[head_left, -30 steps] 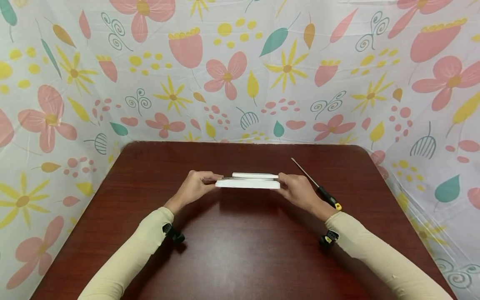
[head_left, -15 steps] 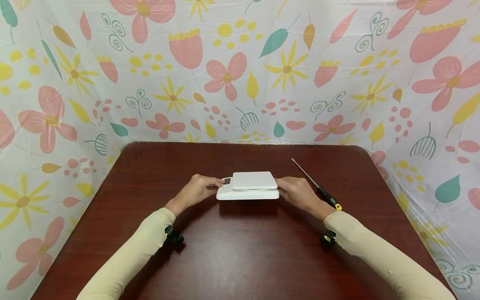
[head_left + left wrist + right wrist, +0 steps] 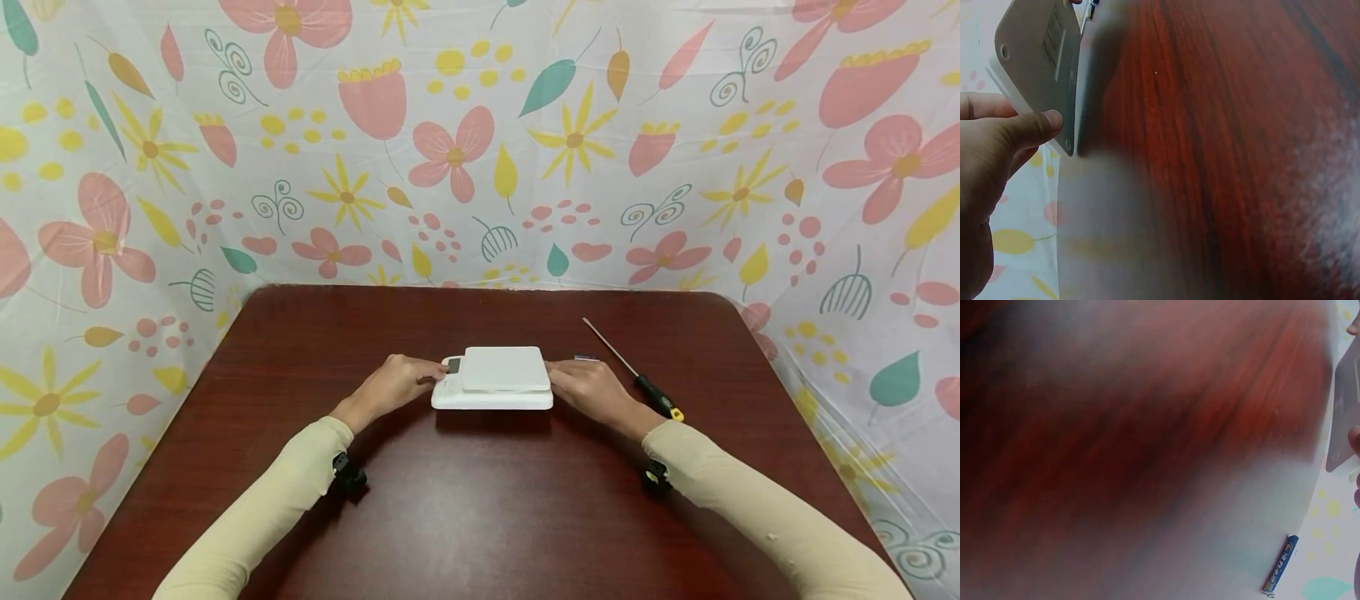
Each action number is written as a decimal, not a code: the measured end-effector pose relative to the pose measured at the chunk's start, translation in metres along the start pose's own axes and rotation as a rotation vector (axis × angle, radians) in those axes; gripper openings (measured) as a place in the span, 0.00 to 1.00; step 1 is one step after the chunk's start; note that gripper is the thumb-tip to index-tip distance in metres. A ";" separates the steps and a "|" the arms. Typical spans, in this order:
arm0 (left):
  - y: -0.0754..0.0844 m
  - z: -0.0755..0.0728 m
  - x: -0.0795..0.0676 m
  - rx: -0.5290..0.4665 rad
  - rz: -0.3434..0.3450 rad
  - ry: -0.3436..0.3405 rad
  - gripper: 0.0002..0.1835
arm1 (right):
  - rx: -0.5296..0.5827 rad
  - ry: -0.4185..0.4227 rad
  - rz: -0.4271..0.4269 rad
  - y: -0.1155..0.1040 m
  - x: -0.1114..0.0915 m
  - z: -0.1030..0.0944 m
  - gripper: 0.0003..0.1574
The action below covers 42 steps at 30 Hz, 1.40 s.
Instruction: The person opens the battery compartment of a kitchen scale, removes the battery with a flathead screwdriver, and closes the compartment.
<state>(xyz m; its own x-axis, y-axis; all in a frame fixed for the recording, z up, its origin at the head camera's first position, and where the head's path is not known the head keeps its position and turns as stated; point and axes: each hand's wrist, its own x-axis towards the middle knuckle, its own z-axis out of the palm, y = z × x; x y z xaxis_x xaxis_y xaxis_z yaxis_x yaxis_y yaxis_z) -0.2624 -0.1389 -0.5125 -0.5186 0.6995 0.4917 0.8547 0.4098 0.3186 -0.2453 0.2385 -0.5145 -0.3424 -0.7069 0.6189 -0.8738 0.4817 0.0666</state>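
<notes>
A white kitchen scale (image 3: 504,369) with a square raised platform and a small dark display (image 3: 453,365) at its left is held between both hands, above the table. My left hand (image 3: 393,383) pinches its left end; in the left wrist view the thumb presses the scale's underside (image 3: 1047,56), where a label and round feet show. My right hand (image 3: 592,388) grips the right end, its fingers partly hidden in the head view. In the right wrist view only fingertips and a strip of the scale (image 3: 1344,419) appear at the right edge.
Just behind my right hand a blue cylindrical battery (image 3: 1280,565) lies on the dark red-brown table (image 3: 480,517). A screwdriver (image 3: 654,393) with a black and yellow handle lies to the right. A flower-print curtain (image 3: 480,150) stands around the table.
The scale has tipped from nearly edge-on to showing its top face, and sits slightly nearer me. Both hands turned with it. The battery has come into view behind my right hand.
</notes>
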 end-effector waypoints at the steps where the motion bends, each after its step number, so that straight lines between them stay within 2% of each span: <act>1: 0.000 0.000 0.000 0.002 0.001 -0.002 0.13 | -0.002 -0.001 -0.002 0.000 0.000 0.000 0.26; 11: -0.001 -0.001 0.001 -0.004 0.001 -0.010 0.13 | 0.007 -0.023 0.001 0.001 -0.003 0.001 0.27; 16: -0.003 -0.004 0.002 -0.017 0.000 -0.037 0.13 | -0.038 -0.058 -0.025 0.001 -0.003 -0.001 0.27; 23: -0.002 -0.007 0.002 -0.033 0.019 -0.087 0.12 | -0.090 -0.100 -0.136 0.003 -0.001 -0.006 0.28; 28: -0.003 -0.007 0.001 -0.004 0.037 -0.122 0.12 | -0.121 -0.122 -0.206 0.005 -0.002 -0.007 0.31; 34: -0.004 -0.006 0.000 0.031 0.066 -0.167 0.12 | -0.173 -0.155 -0.280 0.004 0.002 -0.008 0.14; 42: -0.003 -0.005 -0.001 0.037 0.074 -0.177 0.11 | -0.214 -0.202 -0.342 0.001 0.008 -0.009 0.11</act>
<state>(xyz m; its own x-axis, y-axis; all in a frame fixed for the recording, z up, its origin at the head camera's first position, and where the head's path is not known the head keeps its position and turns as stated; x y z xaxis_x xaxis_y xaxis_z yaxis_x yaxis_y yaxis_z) -0.2644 -0.1431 -0.5098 -0.4451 0.8192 0.3616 0.8924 0.3722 0.2553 -0.2456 0.2375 -0.5022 -0.1256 -0.9208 0.3693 -0.8649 0.2840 0.4140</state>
